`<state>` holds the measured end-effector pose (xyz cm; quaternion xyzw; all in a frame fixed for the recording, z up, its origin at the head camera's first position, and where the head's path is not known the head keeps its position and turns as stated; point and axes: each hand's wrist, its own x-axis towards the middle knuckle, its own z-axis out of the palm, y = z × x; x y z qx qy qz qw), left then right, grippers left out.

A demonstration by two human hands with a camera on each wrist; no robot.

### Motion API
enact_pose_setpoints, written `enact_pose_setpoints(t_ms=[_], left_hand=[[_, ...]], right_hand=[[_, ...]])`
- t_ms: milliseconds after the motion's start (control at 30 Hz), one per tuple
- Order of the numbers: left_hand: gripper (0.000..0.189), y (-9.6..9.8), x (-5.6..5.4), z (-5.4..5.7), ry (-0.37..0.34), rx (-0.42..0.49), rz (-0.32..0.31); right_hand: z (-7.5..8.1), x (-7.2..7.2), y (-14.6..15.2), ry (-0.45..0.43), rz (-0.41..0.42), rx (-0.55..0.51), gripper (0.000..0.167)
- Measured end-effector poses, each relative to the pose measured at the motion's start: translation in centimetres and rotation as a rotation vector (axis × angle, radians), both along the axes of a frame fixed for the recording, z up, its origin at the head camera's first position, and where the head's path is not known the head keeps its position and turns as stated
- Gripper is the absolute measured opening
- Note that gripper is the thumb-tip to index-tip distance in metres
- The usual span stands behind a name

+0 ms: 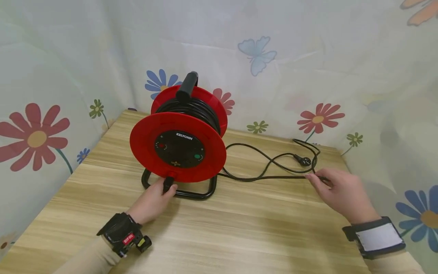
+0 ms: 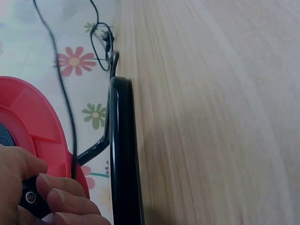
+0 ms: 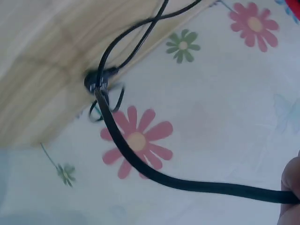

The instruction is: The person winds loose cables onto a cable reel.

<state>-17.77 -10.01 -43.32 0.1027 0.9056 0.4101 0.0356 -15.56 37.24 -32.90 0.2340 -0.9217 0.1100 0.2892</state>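
Round red cable reel (image 1: 179, 147) just beyond the left hand (image 1: 152, 201), which curls around its black crank knob (image 1: 167, 185); right hand (image 1: 342, 195) pinches smooth black cable (image 3: 201, 186).

Curtained booth — flowered sheeting (image 1: 212, 49) behind and beside a table (image 1: 239, 228).

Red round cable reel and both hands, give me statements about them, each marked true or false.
1. The left hand grips the short black knob on the red round cable reel. True.
2. The round black plug lies on the pale wood-grained table. True.
3. The right hand holds the plug. False: it pinches the black cable.
4. The reel lies flat. False: it stands upright on its black tubular frame.
5. The cable is fully wound. False: part of it lies loose.
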Motion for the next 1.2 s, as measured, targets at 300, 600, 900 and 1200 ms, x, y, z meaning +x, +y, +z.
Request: enact_pose_setpoints(t_ms=[300,600,900,1200], left_hand=[[0.025,-0.6,0.0,0.0,-0.019,0.001,0.014],[0.026,-0.7,0.1,0.3,-0.073,0.041,0.036],[0.029,-0.8,0.0,0.5,-0.151,0.144,0.072],[0.031,-1.1,-0.1,0.5,-0.187,0.235,0.126]], right_hand=[[-6.1,0.8,0.5,-0.367,-0.092,0.295,0.030],[-8.6,-0.1,1.4,-0.463,-0.109,0.186,0.025],[-9.8,-1.0,1.9,-0.417,-0.120,0.125,0.020],[-9.7,-1.5,1.2,-0.460,-0.161,0.115,0.019]])
